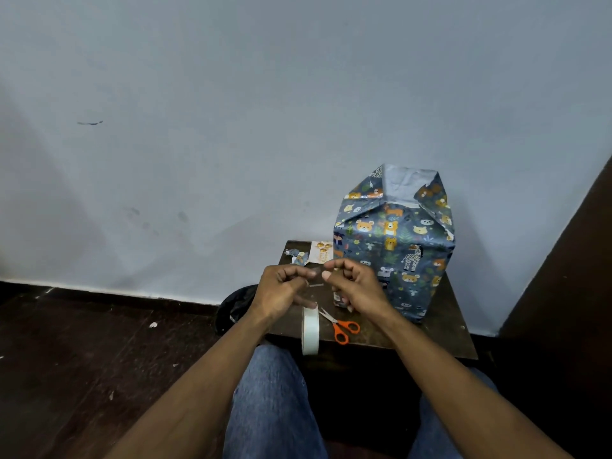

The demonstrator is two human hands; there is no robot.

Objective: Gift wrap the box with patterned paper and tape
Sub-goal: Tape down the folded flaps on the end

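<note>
Pinching a strip of tape (318, 274), the left hand (281, 289) and right hand (356, 286) stretch it. Beyond the right hand, the box (394, 246) stands wrapped, its top flaps apparently unsealed.

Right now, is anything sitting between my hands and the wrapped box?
Nothing visible. The right hand is just in front of the wrapped box; the tape roll and scissors lie nearer you.

both bare forearms reach forward and converge. the left hand (281, 289) and right hand (356, 286) are raised side by side, knuckles up, fingers curled, thumb and forefinger tips pinched and nearly meeting those of the other hand. what they pinch is too small to tell.
</note>
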